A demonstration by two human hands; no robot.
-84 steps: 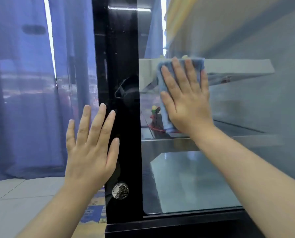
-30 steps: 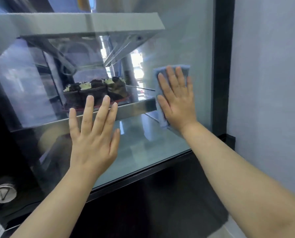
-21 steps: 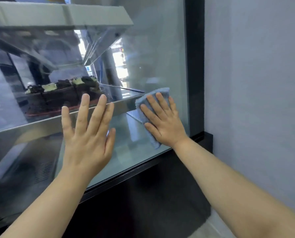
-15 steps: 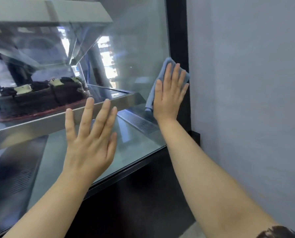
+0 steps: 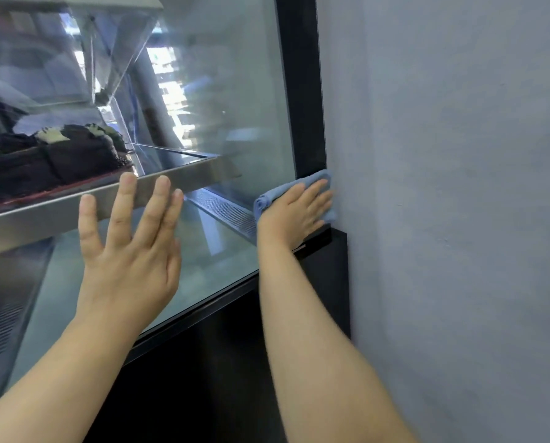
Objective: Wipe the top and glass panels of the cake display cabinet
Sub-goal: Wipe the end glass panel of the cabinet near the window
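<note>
The cake display cabinet has a large glass panel (image 5: 235,100) framed by a black post (image 5: 302,84) on its right edge. My right hand (image 5: 296,212) presses a folded blue cloth (image 5: 267,199) flat against the lower right corner of the glass, where the post meets the black base (image 5: 328,270). The fingers lie straight over the cloth. My left hand (image 5: 129,251) is spread with straight fingers against the glass lower left of it, holding nothing.
A grey wall (image 5: 459,187) stands right beside the cabinet's post. Behind the glass a steel shelf (image 5: 184,177) carries a dark chocolate cake (image 5: 59,155). A ribbed vent strip (image 5: 225,212) runs along the cabinet floor inside.
My right hand has slid the cloth down the right edge of the glass to its bottom corner. The left hand stays flat on the glass. The view has shifted rightwards along the cabinet.
</note>
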